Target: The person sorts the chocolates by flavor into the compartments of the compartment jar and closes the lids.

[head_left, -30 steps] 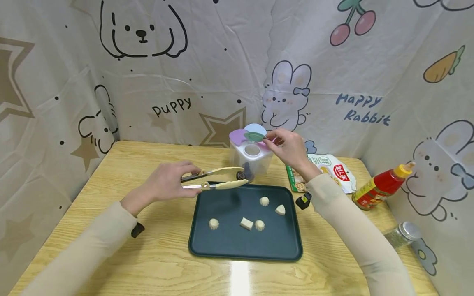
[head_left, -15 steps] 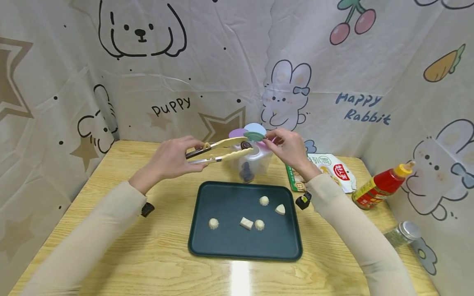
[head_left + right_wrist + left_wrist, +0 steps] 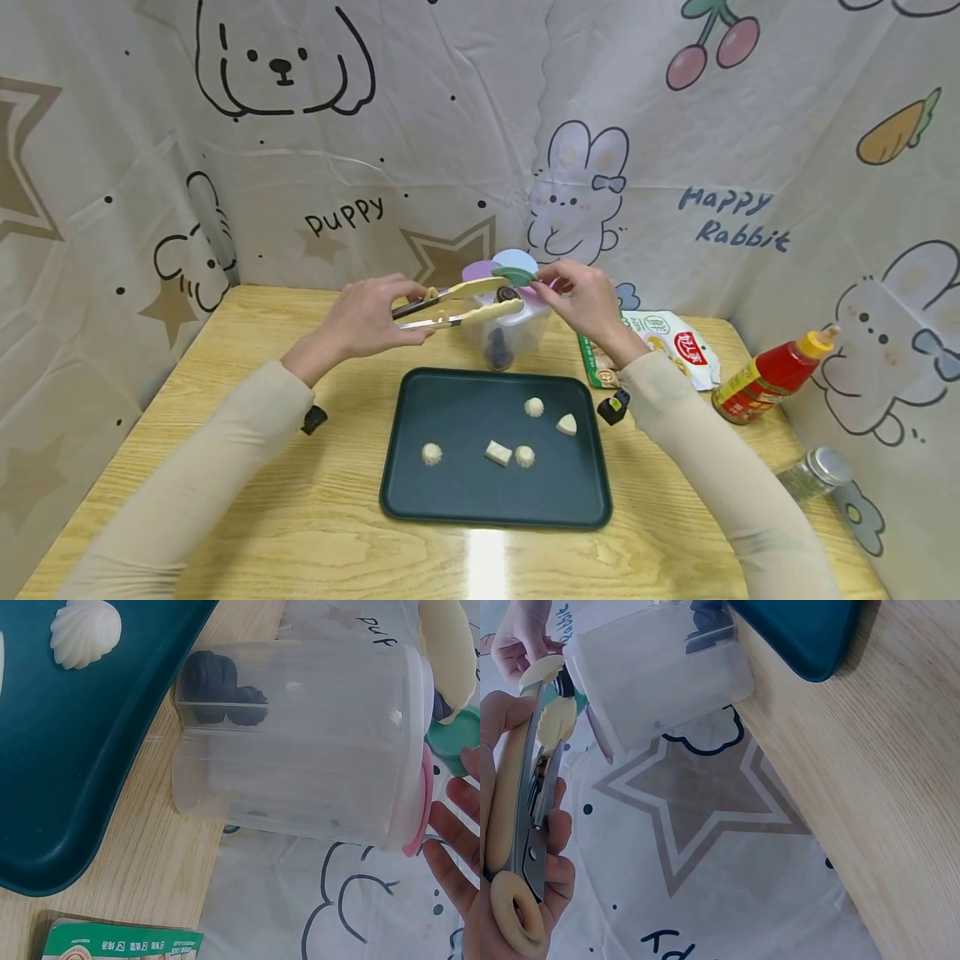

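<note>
My left hand [image 3: 408, 321] grips cream-tipped tongs [image 3: 457, 302], also seen in the left wrist view as tongs [image 3: 532, 787]. Their tips pinch a dark swirl piece [image 3: 508, 294] right over the top opening of a clear container [image 3: 510, 329]. My right hand [image 3: 558, 279] pinches the container's round lid flaps [image 3: 513, 273] at its top. In the right wrist view, dark pieces [image 3: 217, 690] lie at the bottom of the container [image 3: 300, 742]. In front of it lies a dark teal tray [image 3: 465, 492] with several white pieces, such as one white piece [image 3: 498, 452].
Right of the tray are a snack packet [image 3: 660, 346], a red sauce bottle [image 3: 765, 379], a metal-lidded jar [image 3: 813, 475] and a small black object [image 3: 615, 408]. A printed cloth backdrop walls in the wooden table [image 3: 225, 500] on three sides.
My left hand lifted the tongs with the dark piece from the tray's back edge up to the container's opening, then edged right. My right hand stayed at the lid.
</note>
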A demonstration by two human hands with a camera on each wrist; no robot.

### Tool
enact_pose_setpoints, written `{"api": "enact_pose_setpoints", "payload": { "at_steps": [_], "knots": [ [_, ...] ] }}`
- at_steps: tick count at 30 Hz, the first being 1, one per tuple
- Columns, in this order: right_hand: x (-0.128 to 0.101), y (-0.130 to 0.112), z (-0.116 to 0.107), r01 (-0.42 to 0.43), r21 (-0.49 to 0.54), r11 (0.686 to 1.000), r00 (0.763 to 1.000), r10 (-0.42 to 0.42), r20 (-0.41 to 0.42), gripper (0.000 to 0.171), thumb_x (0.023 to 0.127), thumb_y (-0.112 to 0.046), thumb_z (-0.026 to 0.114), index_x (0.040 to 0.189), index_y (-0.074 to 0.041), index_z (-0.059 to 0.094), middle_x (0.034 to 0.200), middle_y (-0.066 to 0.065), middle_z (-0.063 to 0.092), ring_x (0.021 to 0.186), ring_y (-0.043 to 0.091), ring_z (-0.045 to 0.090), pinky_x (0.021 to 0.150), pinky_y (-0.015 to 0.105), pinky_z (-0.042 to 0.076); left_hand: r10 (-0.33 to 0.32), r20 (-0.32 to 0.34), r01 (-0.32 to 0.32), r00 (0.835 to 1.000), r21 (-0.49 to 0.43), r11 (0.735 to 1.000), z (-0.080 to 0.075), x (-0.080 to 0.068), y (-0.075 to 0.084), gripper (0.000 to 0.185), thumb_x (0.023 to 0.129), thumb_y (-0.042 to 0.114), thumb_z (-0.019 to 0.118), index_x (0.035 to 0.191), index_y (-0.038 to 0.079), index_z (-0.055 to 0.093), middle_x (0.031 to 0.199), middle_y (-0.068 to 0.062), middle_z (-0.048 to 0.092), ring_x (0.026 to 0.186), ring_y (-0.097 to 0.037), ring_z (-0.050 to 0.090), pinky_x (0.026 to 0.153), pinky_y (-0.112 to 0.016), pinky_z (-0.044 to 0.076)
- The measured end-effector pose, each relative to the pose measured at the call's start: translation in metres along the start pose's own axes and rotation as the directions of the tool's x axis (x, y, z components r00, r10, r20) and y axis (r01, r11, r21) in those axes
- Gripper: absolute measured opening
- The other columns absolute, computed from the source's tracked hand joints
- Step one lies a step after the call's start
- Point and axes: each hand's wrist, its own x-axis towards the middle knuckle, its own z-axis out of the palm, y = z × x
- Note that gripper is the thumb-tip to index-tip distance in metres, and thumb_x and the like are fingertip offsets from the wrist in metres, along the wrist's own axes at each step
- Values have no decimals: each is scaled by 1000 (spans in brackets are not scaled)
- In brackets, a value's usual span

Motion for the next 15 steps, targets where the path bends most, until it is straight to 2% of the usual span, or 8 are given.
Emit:
{"api": "enact_pose_setpoints", "payload": {
  "at_steps": [8,11,15],
  "knots": [
    [0,-2,0,3,1,1000,1000,-3,0,13,95,-17,79,101,-5,78,97,12,79,81,27,75,73,43,63,-20,-20,20,1000,-14,1000,-3,-7,-3,50,81,39,88,122,12,76,105,-3,75,81,-20,64,67,-32,44],
    [0,-3,-1,2,3,1000,1000,-2,-3,13,95,-17,79,101,-5,78,97,12,79,81,27,75,74,43,63,-38,-43,37,998,-24,999,-4,-15,-5,48,81,38,87,120,12,76,105,-4,75,82,-20,65,68,-32,44],
    [0,-3,-1,2,8,1000,1000,-2,-2,13,95,-17,80,101,-5,78,97,12,79,81,26,75,73,42,63,-68,-73,66,995,-27,997,-6,-31,-11,45,83,36,86,119,12,75,106,-5,76,77,-20,63,64,-32,43]
  ]
}}
